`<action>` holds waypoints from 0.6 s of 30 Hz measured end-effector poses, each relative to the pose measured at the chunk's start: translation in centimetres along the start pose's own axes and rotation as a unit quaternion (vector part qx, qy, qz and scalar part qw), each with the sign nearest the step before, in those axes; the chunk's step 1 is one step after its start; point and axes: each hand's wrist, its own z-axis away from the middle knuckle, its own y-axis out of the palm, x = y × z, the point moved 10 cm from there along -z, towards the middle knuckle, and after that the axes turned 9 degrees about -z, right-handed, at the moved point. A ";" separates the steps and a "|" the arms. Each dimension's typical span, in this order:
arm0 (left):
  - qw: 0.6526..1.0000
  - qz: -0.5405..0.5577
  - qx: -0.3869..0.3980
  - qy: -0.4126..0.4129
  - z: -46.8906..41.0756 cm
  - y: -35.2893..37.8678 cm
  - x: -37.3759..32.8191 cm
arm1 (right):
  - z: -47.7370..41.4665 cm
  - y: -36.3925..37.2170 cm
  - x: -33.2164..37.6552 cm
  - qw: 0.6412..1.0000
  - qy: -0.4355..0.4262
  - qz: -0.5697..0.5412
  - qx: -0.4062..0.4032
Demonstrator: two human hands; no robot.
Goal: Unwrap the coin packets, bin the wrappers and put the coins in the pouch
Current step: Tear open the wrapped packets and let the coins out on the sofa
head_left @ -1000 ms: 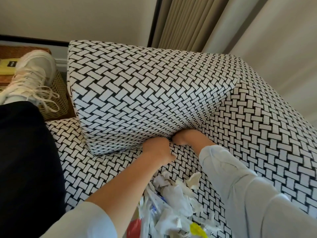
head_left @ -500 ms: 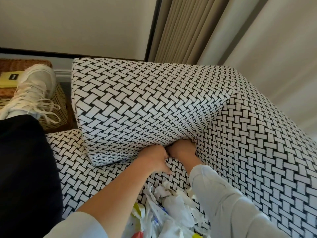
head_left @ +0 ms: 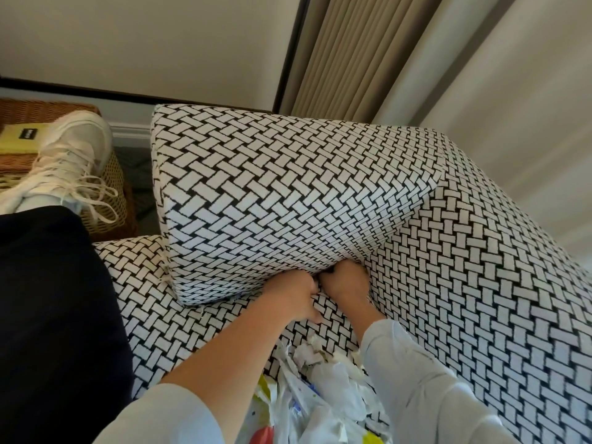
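**White paper wrappers point(head_left: 323, 389) heaped on the sofa, both hands at the cushion's edge**

Crumpled and torn, some marked with red, yellow and blue, the wrappers lay nearest the camera on the woven-patterned sofa seat point(head_left: 150, 315), between the two forearms. A dark trouser leg point(head_left: 48, 315) filled the near left side. Just past the heap, the left hand point(head_left: 293, 294) and the right hand point(head_left: 346, 283) met knuckle to knuckle where the seat ran under a big matching cushion point(head_left: 272, 193). Both had their fingers curled and tucked against the cushion's lower edge. Whether either gripped anything could not be told, as the fingertips were hidden. To the right rose the sofa back point(head_left: 480, 299) in the same pattern. Farther left, a white laced shoe point(head_left: 69, 155) rested on a wicker basket point(head_left: 112, 187), beside a yellow book point(head_left: 22, 137). Beige curtains point(head_left: 352, 52) hung beyond.
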 end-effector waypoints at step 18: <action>0.974 -0.204 -0.101 -0.008 6.0 -1.3 -1.3 | 9.7 -4.1 2.3 0.924 -0.116 -0.263 0.252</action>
